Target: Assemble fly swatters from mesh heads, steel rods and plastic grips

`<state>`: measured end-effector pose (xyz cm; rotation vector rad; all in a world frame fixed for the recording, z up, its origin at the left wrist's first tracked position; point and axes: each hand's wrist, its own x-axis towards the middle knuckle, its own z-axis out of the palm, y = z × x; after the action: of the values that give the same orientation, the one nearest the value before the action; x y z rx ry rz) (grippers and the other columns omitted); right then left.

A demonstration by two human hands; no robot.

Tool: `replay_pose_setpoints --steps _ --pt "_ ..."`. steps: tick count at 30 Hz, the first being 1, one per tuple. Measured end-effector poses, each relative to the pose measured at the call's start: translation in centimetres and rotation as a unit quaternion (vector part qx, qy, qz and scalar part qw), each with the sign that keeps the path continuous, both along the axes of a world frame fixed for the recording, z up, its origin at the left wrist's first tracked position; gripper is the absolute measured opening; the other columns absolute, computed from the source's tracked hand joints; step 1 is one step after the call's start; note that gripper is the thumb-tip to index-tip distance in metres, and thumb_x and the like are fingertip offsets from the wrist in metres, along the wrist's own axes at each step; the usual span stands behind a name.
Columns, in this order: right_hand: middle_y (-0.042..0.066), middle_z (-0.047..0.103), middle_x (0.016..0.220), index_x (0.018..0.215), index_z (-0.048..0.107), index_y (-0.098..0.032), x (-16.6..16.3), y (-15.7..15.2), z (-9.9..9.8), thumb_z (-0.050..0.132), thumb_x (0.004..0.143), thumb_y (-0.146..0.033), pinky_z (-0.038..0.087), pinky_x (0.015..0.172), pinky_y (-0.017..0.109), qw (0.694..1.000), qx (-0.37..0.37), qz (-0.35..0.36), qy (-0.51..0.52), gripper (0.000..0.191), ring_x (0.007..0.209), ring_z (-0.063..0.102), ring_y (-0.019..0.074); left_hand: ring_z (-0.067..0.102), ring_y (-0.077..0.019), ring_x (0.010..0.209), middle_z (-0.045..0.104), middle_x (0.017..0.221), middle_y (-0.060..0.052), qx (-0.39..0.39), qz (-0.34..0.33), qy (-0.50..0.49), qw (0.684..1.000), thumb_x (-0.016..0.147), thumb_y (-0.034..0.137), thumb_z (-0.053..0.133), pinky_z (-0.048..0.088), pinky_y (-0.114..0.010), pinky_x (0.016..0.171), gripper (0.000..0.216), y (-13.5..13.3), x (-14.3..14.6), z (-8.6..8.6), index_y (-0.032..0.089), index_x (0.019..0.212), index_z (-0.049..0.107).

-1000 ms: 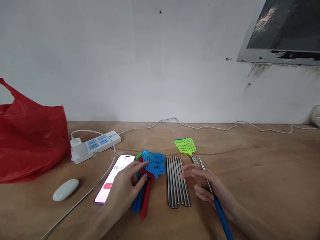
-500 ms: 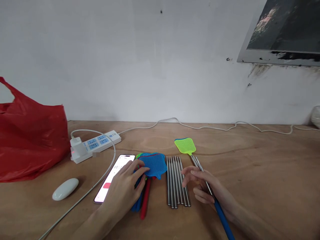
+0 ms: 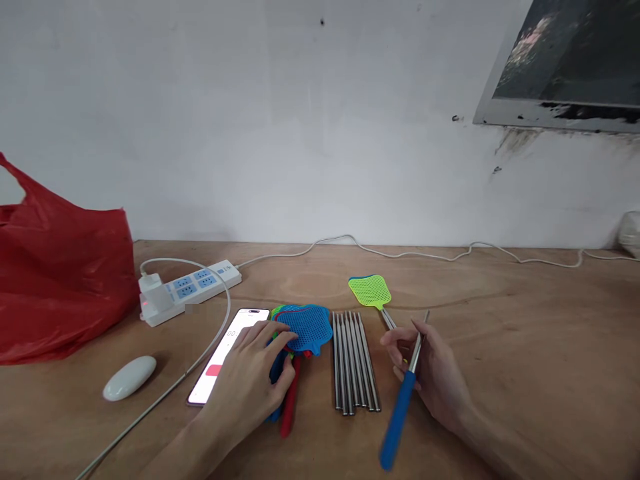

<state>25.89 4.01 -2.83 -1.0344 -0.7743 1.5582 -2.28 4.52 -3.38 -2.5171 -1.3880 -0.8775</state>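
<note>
My left hand [image 3: 249,383] rests on a stack of fly swatter heads, the blue head [image 3: 306,327] on top, with red and blue handles [image 3: 291,400] poking out beneath my fingers. My right hand [image 3: 434,373] grips a metal rod with a blue handle [image 3: 399,417], lifted and tilted off the table. A row of several bare metal rods [image 3: 353,360] lies between my hands. A green fly swatter [image 3: 369,291] lies beyond my right hand, its shaft running toward my fingers.
A phone [image 3: 223,357] showing a timer lies left of the swatter stack. A white power strip [image 3: 187,291] with cables, a white oval object [image 3: 130,377] and a red plastic bag [image 3: 60,280] sit at the left. A white cable [image 3: 450,255] runs along the wall.
My right hand has picked up the blue-handled rod and swung its handle leftward, tip up. My left hand has settled flatter on the swatter stack.
</note>
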Motion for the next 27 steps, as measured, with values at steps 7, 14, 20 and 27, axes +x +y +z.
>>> replay_pose_setpoints --steps 7,14,20,27 --pt "-0.007 0.043 0.046 0.077 0.066 -0.018 -0.6 -0.2 0.1 0.070 0.076 -0.070 0.016 0.039 0.019 0.999 0.008 0.050 -0.020 0.052 0.038 0.024 0.0043 0.058 -0.0239 0.087 0.066 0.095 -0.007 0.023 -0.081 -0.025 0.996 0.098 0.020 0.048 0.046 -0.039 0.078 0.020 -1.0 0.7 1.0 0.021 0.099 0.068" --pt "-0.005 0.051 0.046 0.080 0.071 -0.016 -1.4 -0.7 -0.2 0.066 0.080 -0.072 0.021 0.037 0.018 0.984 0.013 0.179 -0.008 0.056 0.035 0.033 0.0052 0.058 -0.0214 0.077 0.065 0.083 -0.004 -0.021 -0.184 0.013 0.983 0.099 0.030 0.056 0.045 -0.034 0.070 0.014 -2.0 1.4 0.7 0.019 0.095 0.064" --pt "-0.001 0.062 0.051 0.083 0.072 -0.016 -1.6 -0.9 -0.3 0.070 0.079 -0.068 0.024 0.036 0.017 0.982 0.023 0.187 -0.002 0.053 0.036 0.041 0.0058 0.056 -0.0185 0.069 0.061 0.075 -0.001 -0.090 -0.202 0.022 0.975 0.099 0.023 0.052 0.038 -0.029 0.061 0.014 -2.3 1.7 1.0 0.021 0.085 0.053" --pt "-0.001 0.056 0.042 0.070 0.067 -0.016 -2.4 -0.9 -0.7 0.066 0.078 -0.074 0.029 0.037 0.018 0.994 0.060 0.082 -0.033 0.059 0.036 0.043 0.0074 0.053 -0.0189 0.063 0.060 0.074 -0.001 -0.126 -0.228 0.037 0.965 0.101 0.022 0.038 0.031 -0.030 0.056 0.019 -2.7 2.0 1.0 0.023 0.083 0.044"
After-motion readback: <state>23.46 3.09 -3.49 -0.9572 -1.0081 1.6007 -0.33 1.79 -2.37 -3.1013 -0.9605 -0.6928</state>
